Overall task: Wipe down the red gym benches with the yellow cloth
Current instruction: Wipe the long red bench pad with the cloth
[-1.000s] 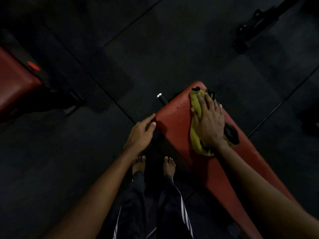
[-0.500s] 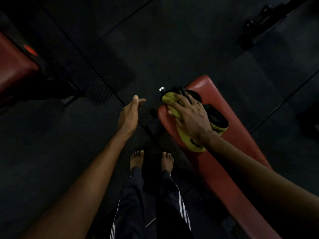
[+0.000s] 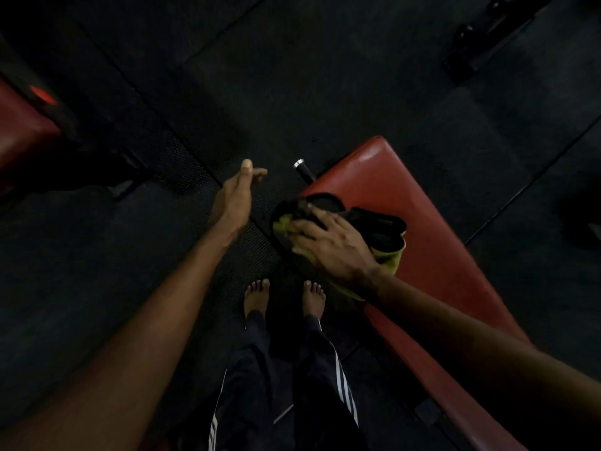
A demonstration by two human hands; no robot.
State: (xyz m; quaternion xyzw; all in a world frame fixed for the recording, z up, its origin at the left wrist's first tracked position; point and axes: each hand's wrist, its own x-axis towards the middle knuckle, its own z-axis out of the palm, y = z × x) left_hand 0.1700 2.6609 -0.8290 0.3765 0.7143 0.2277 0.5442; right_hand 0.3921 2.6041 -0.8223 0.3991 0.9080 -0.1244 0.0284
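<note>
A red padded gym bench [image 3: 429,219] runs from the middle of the view toward the lower right. The yellow cloth [image 3: 388,259], with black parts bunched on top, lies over the bench's left edge near its far end. My right hand [image 3: 335,249] presses down on the cloth with fingers spread toward the bench's left side. My left hand [image 3: 235,198] hovers over the floor left of the bench, fingers straight, holding nothing and touching nothing. A second red bench [image 3: 22,138] shows at the left edge.
The floor is dark rubber matting [image 3: 292,76]. A short black peg with a metal tip [image 3: 300,169] sticks out by the bench's far left corner. My bare feet [image 3: 257,296] stand beside the bench. Dark equipment [image 3: 481,37] lies at the top right.
My right hand has slid the cloth from the bench's far end back and to the left edge. My left hand has let go of the bench corner and lifted away to the left.
</note>
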